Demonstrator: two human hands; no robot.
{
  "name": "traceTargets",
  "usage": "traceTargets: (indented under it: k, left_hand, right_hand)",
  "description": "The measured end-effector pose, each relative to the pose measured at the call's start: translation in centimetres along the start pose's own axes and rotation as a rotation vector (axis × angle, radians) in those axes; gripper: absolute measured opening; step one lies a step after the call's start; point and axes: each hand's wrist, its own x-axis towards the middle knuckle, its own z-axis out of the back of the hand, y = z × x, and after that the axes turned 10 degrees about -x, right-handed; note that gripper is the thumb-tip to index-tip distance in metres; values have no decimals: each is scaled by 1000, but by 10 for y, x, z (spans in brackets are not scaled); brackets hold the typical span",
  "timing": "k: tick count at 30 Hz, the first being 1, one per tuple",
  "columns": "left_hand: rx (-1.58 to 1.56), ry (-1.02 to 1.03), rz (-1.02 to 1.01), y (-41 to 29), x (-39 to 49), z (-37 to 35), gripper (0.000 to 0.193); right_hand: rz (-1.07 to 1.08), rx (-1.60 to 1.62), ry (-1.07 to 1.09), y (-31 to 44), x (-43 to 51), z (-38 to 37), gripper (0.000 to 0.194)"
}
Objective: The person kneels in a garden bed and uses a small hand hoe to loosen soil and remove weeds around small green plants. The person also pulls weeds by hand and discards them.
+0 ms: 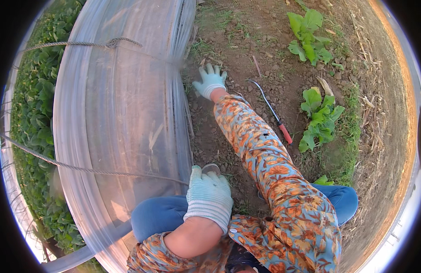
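My right hand [210, 82], in a pale mint knit glove, is stretched forward over the bare soil [237, 71]. Its fingers are spread, close to the gathered edge of a clear plastic sheet [135, 102]. Nearer my body is my left hand [210, 194], gloved alike, in front of my knee [159, 211]. Its fingertips are hidden, so whether it grips anything is unclear. Right of my outstretched forearm, a hand weeder [270, 107] with a bent metal shank and red handle lies on the soil, touched by neither hand.
Two leafy green plants [309, 37] [321, 119] grow to the right, beside grass [348, 146] and dry straw [377, 112]. Ropes [84, 43] [94, 170] cross the plastic sheet on the left. Beyond it stands a dense green crop [39, 109].
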Motion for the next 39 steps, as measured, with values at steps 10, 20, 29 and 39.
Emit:
traceTargets:
  k: [10, 20, 29, 39]
  left_hand:
    - [49, 20, -72, -10, 7, -5, 40]
    - [54, 112, -19, -11, 11, 12, 51]
    - [5, -28, 24, 9, 16, 40, 46]
    - [8, 66, 140, 2, 22, 57, 45]
  right_hand:
    - [723, 32, 270, -13, -219, -13, 62]
    - [-262, -102, 31, -127, -156, -5, 82]
    - [538, -86, 243, -62, -313, 8, 61]
    - [-337, 368, 504, -140, -362, 40, 40]
